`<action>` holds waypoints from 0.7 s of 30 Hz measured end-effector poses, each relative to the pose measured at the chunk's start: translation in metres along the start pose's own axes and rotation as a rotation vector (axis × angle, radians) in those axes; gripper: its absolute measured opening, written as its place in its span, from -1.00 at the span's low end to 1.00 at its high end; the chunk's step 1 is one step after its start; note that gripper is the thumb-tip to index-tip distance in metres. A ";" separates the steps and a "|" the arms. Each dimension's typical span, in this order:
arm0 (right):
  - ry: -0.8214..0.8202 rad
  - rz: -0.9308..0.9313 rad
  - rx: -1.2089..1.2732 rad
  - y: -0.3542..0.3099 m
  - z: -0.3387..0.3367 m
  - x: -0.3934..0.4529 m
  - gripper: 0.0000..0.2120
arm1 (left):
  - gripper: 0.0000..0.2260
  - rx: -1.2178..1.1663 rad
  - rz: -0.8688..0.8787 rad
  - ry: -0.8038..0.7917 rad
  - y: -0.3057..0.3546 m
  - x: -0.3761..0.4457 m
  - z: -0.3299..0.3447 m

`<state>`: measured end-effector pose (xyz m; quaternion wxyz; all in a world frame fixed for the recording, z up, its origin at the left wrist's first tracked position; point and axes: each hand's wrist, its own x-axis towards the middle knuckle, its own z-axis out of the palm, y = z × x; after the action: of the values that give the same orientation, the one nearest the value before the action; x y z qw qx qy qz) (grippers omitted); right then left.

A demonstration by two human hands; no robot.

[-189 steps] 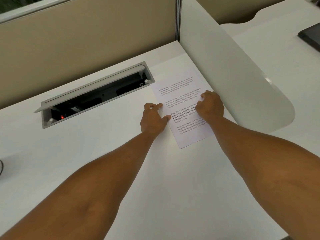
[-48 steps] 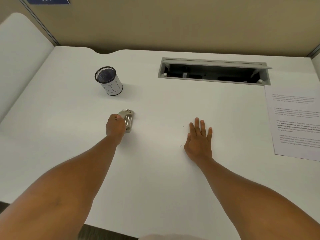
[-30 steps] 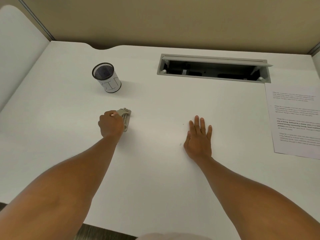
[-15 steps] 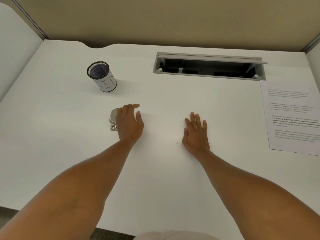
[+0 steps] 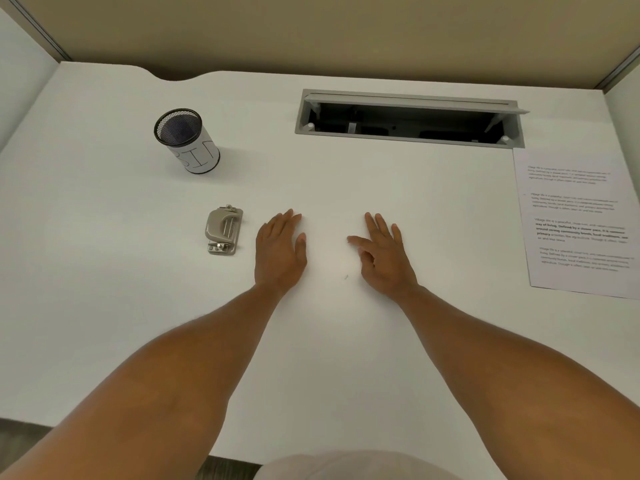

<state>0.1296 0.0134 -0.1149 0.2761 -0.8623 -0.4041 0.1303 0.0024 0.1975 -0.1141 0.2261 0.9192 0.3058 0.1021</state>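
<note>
Office cubicle: partitioned desk [image 5: 104, 306], cable hatch [image 5: 408, 140]

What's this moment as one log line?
left hand flat on desk; right hand resting on desk; hole punch untouched beside left hand

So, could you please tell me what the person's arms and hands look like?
The left hand and right hand are bare: no gloves, watch, bracelet or ring that I can make out. The left forearm and right forearm are uncovered, with no sleeve in view. A pale garment shows at the bottom edge.
</note>
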 end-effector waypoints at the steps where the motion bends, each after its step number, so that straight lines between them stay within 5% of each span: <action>1: -0.003 -0.010 0.017 0.000 -0.001 -0.001 -0.61 | -0.61 0.002 0.001 -0.007 -0.001 -0.001 0.002; 8: -0.084 -0.130 0.016 0.006 -0.007 -0.004 -0.77 | -0.60 -0.001 -0.007 0.001 0.000 -0.005 0.009; 14: -0.160 -0.146 0.022 0.012 -0.007 -0.006 -0.55 | -0.60 0.009 -0.007 0.014 0.000 -0.006 0.009; 21: -0.065 -0.037 0.019 0.010 0.004 0.003 -0.69 | -0.60 0.011 -0.015 0.023 0.001 -0.006 0.009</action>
<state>0.1355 0.0117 -0.1242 0.2731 -0.8473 -0.4277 0.1569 0.0007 0.1902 -0.1219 0.2183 0.9168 0.3160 0.1093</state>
